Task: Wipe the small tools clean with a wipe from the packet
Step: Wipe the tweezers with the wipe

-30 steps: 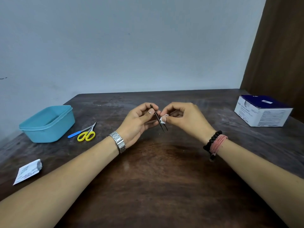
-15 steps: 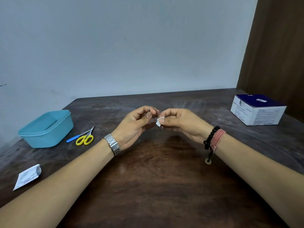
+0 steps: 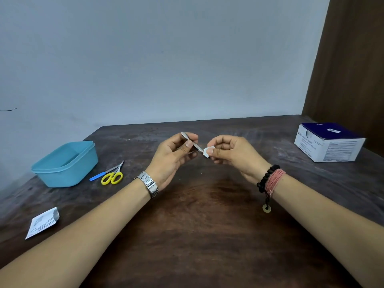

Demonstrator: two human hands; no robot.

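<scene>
Above the table centre, left hand (image 3: 172, 161) pinches tweezers (image 3: 192, 142), right hand (image 3: 230, 154) pinches wipe (image 3: 207, 152) on their tip; scissors (image 3: 112, 175) and blue-handled tool (image 3: 97, 176) likely unwiped, mid-task

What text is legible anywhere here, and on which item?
"BD", partly legible: on the front face of the white and blue box.
The other print on the box and its small top label: too blurred to read.
Print on the torn wipe packet: too small to read.
No text shows on anything else.
</scene>
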